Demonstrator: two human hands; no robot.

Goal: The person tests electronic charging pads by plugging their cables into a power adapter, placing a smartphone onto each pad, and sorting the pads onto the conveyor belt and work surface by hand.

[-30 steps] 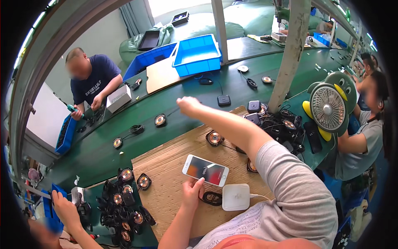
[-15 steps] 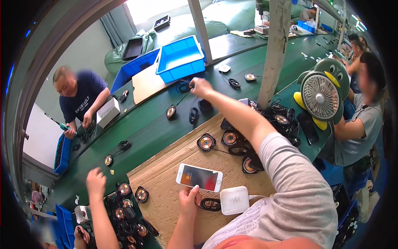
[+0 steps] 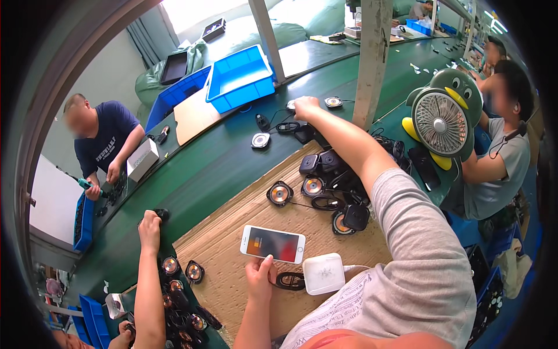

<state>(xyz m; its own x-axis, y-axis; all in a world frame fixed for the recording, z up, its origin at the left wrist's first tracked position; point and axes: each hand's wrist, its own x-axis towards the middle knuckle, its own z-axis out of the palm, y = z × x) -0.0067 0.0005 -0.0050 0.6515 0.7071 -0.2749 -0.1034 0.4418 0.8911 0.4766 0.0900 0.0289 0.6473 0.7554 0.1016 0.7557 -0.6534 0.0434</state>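
At upper centre, the right hand [image 3: 306, 108] is nearer to the pale disc-shaped part [image 3: 291, 105] on the green belt [image 3: 209, 174] — it lies just left of the bent fingers; whether they grip, one cannot tell. Lower centre, the left hand [image 3: 259, 276] pinches the smartphone [image 3: 274, 244], long axis nearly crosswise.

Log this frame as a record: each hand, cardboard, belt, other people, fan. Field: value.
left_hand: left hand holds white phone, screen lit
right_hand: right hand stretched over the belt, at a pale round part; grip unclear
cardboard: cardboard bears white box, coiled black cable between box and left hand
belt: green belt, with pale disc
other_people: co-worker's hand at lower left, by a dark item
fan: penguin-shaped fan, right side
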